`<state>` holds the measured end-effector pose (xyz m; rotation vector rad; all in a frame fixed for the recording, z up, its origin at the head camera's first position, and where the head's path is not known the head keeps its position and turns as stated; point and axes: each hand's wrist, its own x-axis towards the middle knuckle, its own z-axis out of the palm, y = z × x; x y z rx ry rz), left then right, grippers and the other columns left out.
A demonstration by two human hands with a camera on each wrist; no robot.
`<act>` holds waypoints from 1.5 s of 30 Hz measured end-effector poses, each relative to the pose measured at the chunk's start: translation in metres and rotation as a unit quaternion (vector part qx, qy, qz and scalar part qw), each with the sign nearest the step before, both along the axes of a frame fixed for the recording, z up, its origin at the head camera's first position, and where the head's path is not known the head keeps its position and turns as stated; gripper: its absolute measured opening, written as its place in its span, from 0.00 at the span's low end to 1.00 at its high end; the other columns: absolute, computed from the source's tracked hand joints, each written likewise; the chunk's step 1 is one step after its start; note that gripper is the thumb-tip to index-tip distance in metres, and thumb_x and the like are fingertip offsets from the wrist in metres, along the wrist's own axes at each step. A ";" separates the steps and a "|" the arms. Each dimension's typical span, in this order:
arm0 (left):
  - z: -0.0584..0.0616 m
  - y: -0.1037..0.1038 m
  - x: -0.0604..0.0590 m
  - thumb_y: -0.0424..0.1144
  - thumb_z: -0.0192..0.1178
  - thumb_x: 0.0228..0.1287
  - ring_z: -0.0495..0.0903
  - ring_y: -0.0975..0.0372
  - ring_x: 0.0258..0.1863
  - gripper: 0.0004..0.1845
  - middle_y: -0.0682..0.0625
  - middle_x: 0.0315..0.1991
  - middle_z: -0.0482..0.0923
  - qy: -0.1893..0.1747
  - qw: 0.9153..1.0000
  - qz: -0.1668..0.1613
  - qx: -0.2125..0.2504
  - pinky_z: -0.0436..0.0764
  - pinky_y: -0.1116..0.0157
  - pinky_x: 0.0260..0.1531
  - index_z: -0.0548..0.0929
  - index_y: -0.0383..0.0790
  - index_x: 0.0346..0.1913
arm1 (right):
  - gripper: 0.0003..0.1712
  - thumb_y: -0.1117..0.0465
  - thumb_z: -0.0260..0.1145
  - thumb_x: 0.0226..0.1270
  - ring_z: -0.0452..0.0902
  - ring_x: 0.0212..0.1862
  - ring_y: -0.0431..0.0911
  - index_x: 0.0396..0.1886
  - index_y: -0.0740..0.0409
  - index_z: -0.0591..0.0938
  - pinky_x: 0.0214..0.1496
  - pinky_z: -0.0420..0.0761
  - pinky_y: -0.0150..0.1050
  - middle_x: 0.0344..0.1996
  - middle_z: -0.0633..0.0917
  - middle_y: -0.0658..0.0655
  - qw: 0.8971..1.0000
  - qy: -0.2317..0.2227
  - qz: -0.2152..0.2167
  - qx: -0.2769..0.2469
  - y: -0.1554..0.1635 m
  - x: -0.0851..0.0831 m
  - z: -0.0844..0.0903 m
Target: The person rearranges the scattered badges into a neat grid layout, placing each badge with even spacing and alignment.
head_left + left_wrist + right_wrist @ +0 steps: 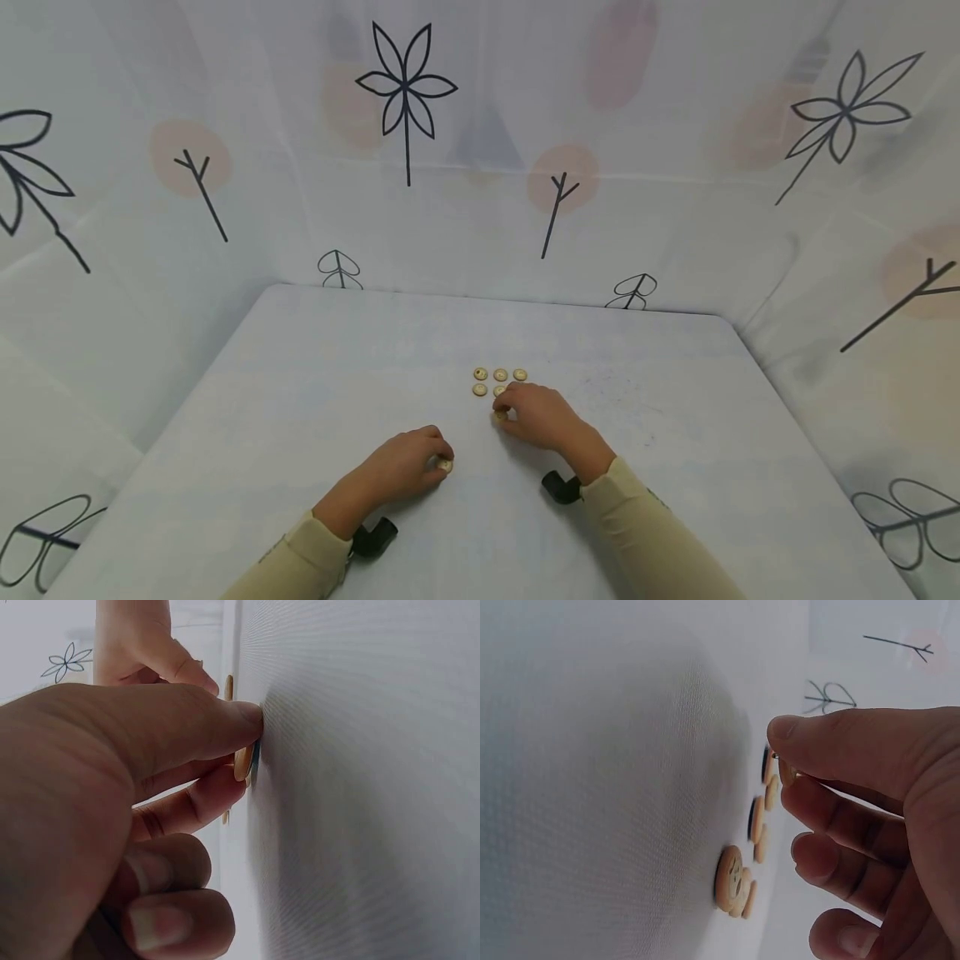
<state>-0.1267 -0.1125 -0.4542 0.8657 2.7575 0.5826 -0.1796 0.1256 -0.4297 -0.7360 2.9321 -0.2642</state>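
Observation:
My left hand point(401, 467) pinches a small round wooden disc point(446, 466) between thumb and fingers, low over the white tabletop. In the left wrist view that disc point(243, 763) stands nearly edge-on under the thumb tip. Farther up and to the right, my right hand point(542, 417) holds another wooden disc point(787, 772) by its edge, between thumb and index finger. Just beyond it lie several like discs point(480, 389) in two short rows; my right fingers cover part of the nearer row. Dark marks show on the face of one disc point(733, 879).
A white table point(322, 358) spreads under both hands. White cloth with drawn flowers and twigs point(480, 217) rises behind it and at both sides. Each wrist carries a black camera mount point(375, 537), close to the tabletop.

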 end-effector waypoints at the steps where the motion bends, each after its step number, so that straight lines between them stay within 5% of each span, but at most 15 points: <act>1: 0.000 0.000 0.000 0.41 0.64 0.62 0.75 0.68 0.35 0.09 0.58 0.39 0.77 0.000 1.000 0.000 -0.001 0.78 0.66 0.38 0.86 0.46 0.44 | 0.11 0.55 0.70 0.61 0.79 0.42 0.41 0.43 0.47 0.87 0.44 0.79 0.41 0.40 0.84 0.44 1.000 -0.001 -0.003 0.001 0.000 -0.001 0.000; 13: 0.004 0.002 0.002 0.41 0.64 0.62 0.75 0.68 0.35 0.09 0.57 0.39 0.76 -0.004 1.000 -0.002 -0.011 0.78 0.66 0.38 0.86 0.46 0.44 | 0.12 0.54 0.70 0.61 0.79 0.42 0.42 0.44 0.47 0.87 0.46 0.79 0.42 0.39 0.84 0.45 0.999 -0.007 -0.035 0.005 0.004 -0.008 -0.004; 22: 0.003 0.003 0.001 0.42 0.64 0.63 0.73 0.69 0.34 0.09 0.58 0.38 0.76 0.002 1.000 -0.005 -0.012 0.77 0.67 0.38 0.86 0.47 0.44 | 0.12 0.53 0.71 0.60 0.74 0.36 0.40 0.43 0.47 0.87 0.40 0.76 0.40 0.36 0.83 0.45 0.999 -0.009 -0.038 0.005 0.007 -0.010 -0.004; 45: 0.002 -0.001 -0.002 0.43 0.64 0.62 0.74 0.69 0.34 0.07 0.58 0.37 0.77 -0.003 1.000 -0.006 -0.001 0.77 0.65 0.39 0.86 0.47 0.41 | 0.05 0.53 0.72 0.59 0.77 0.38 0.40 0.35 0.44 0.88 0.43 0.77 0.41 0.34 0.84 0.42 0.999 -0.028 -0.041 -0.021 0.005 -0.020 -0.010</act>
